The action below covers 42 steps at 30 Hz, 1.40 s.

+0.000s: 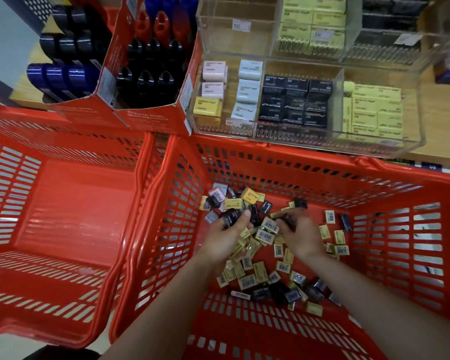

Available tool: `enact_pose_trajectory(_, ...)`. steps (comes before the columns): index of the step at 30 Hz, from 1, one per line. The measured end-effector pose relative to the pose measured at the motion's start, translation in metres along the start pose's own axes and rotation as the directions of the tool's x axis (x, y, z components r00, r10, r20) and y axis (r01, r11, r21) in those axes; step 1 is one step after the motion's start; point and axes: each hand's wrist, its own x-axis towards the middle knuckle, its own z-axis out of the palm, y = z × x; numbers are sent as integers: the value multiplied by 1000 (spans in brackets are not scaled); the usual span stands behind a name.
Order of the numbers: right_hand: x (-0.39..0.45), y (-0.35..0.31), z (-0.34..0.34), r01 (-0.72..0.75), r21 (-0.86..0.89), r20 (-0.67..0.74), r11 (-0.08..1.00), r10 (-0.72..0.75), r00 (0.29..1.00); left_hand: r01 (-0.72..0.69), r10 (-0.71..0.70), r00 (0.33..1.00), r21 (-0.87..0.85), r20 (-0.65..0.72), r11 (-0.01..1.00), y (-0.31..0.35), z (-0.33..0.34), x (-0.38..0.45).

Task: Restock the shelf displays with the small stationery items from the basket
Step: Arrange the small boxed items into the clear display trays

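Shop shelf (442,110) w/ acrylic bins above basket (283,162). My left hand (225,236) grips black erasers (230,216); right hand (300,233) pinches another. Black bin (295,102) straight ahead.

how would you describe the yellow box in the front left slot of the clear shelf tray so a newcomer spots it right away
Start at the clear tray on the shelf above the right basket. Its nearest left slot has two columns of boxes. The yellow box heads the left column: the only yellow one there, with pink boxes behind and white boxes beside.
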Motion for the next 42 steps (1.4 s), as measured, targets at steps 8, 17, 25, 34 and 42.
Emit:
enact_pose_trajectory(8, -60, -59, -94, -303, 666, 322, 682, 104, 941, -236, 156, 967, 473, 202, 849, 81, 15, -71)
enact_pose_trajectory(17, -180, -192, -243, 491, 203, 50, 847, -510, 859, -492, 673, 608, 865, 421, -97, 194, 45, -211)
enact_pose_trajectory(25, -188, -191, -276, 408, 298, 2, 863, -428, 904, -544, 765, 493, 833, 414, -100, 216, 76, -232)
enact_pose_trajectory(34, -166, -207, -299, 37, 653, 123, 757, -153, 981, -726, 640, 688, 302, 341, 618, 240, 73, -228)
enact_pose_trajectory(42, -158, -214, -305, -27, 703, 160, 710, -121, 980, -716, 646, 695, 220, 315, 663, 249, 87, -218)
